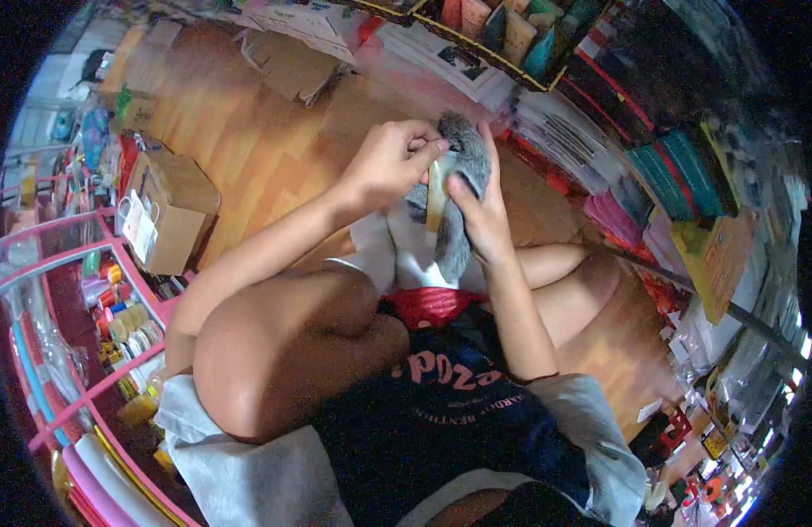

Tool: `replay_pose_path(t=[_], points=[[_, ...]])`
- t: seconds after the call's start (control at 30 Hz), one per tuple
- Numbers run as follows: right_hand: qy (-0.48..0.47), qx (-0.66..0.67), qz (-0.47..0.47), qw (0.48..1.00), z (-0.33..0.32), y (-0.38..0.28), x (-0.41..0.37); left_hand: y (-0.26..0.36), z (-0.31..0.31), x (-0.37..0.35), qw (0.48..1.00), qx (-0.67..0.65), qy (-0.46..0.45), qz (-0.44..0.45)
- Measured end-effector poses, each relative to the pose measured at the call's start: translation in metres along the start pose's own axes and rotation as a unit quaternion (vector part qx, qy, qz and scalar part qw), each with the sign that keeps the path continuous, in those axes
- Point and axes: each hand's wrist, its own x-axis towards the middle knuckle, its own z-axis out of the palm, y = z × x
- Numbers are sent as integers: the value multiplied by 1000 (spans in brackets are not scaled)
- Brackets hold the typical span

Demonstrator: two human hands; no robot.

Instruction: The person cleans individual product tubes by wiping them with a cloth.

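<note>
A grey furry fabric piece (454,250) is held up over my lap, with a pale yellowish strip (437,198) along its inner side. My right hand (487,215) grips it from the right, thumb pressed on the front and fingers behind. My left hand (393,162) is closed in a pinch at the upper left edge, thumb against forefinger. Whatever lies between those fingertips is too small to make out. White material (410,250) shows below the furry piece, and a red cloth with white dots (436,307) lies in my lap.
A cardboard box (182,211) stands on the wooden floor at left. Nearby, a pink rack (81,250) holds thread spools (129,325) and rolls. A crate (485,44) of colourful packets sits at the top. Stacked packages (678,180) line the right side.
</note>
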Motion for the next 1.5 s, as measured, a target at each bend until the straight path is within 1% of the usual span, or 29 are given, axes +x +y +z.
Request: replay_pose_path(t=[0.03,0.07,0.13,0.2,0.27,0.3,0.33,0.47,0.53,0.63,0.67,0.73,0.8,0.83,0.9,0.93,0.97,1.0,1.03,1.07,1.1,1.2,1.27,1.33,1.37,1.4,1.43,1.47,1.5], points=[[-54,35,22,998,-1,-6,-5,0,2,1,999,18,12,23],[-51,34,25,998,-8,-2,-5,0,3,0,1000,16,10,21],[-54,-106,-20,993,-11,1,1,3,3,-1,1000,-1,-8,10],[-41,-79,2,996,-9,-9,1,-3,6,0,998,-56,10,11],[-15,-107,-27,994,-6,-13,4,-8,10,0,994,-109,25,11],[4,-200,-121,972,-8,-10,9,-10,12,0,988,-150,17,36],[4,-199,-119,973,-12,-8,12,-10,13,0,980,-190,9,61],[149,-108,-103,978,-28,-6,23,-8,10,-8,974,-226,22,28],[182,-37,-105,977,-25,-5,24,-12,1,-11,981,-67,-156,-95],[138,-35,-98,985,-7,-8,18,-14,13,-23,984,-111,-131,-51],[129,21,-79,988,-2,-8,15,-15,13,-24,984,-137,-109,-37],[129,74,-55,987,2,-8,12,-14,10,-22,986,-99,-120,-57],[159,105,-79,978,4,-2,10,-15,8,-21,966,-202,-156,-50],[192,137,-103,966,6,1,8,-11,5,-22,965,-204,-155,-52],[207,117,-111,965,12,3,9,0,-4,-24,891,-371,-205,-161],[224,97,-120,962,14,4,8,-3,-4,-24,891,-372,-204,-162],[213,16,-125,969,15,6,7,-9,-3,-23,945,-251,-193,-79],[213,17,-124,969,17,4,6,-12,-3,-22,976,-125,-178,6],[173,35,-118,977,20,0,6,-13,-2,-24,976,-124,-177,6],[133,55,-113,983,24,-4,6,-12,-2,-26,964,-177,-194,-30],[132,59,-116,983,27,-7,5,-12,-4,-27,949,-226,-210,-65],[2,97,-69,993,26,-17,1,-17,-5,-29,944,-241,-202,-99],[7,84,-62,994,26,-20,4,-15,-6,-28,951,-222,-200,-78],[74,22,-56,995,28,-24,12,-6,-9,-29,927,-291,-200,-127],[47,27,-33,998,22,-23,13,-6,-9,-30,927,-292,-199,-126],[21,30,-10,999,17,-22,14,-6,-9,-29,944,-234,-197,-125],[26,-144,-92,985,16,-16,16,-7,-10,-29,957,-175,-195,-123],[31,-314,-170,934,15,-12,16,-9,-8,-29,957,-176,-197,-123],[27,-286,-144,947,12,-13,16,-12,-5,-29,966,-153,-192,-81]])
